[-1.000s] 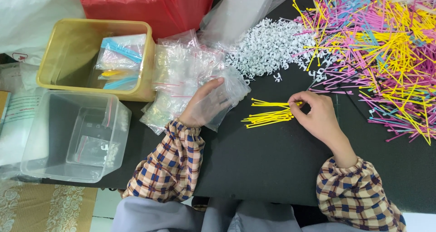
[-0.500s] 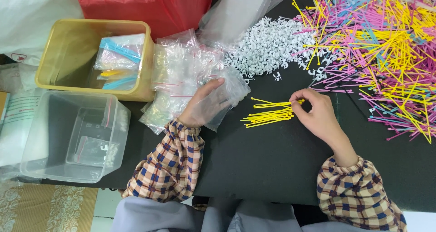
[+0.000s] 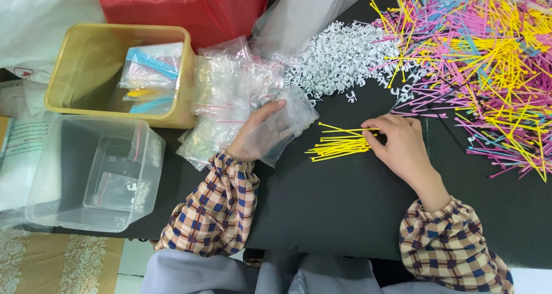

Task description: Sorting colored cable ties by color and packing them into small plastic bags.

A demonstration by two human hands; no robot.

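Black work table (image 3: 322,213), evenly lit from above. Patterned beige mat (image 3: 57,265) on the floor at lower left. No walls or windows visible.

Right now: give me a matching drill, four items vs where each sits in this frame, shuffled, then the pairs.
Things:
1. small bundle of yellow plastic ties
2. yellow plastic bin
3. heap of small white plastic clips
4. clear plastic tub

Places:
A. far left, nearest the table's front edge
B. under the right hand's fingertips
C. top centre, beside the multicoloured tie pile
D. upper left, holding filled bags

Pairs: 1-B, 2-D, 3-C, 4-A
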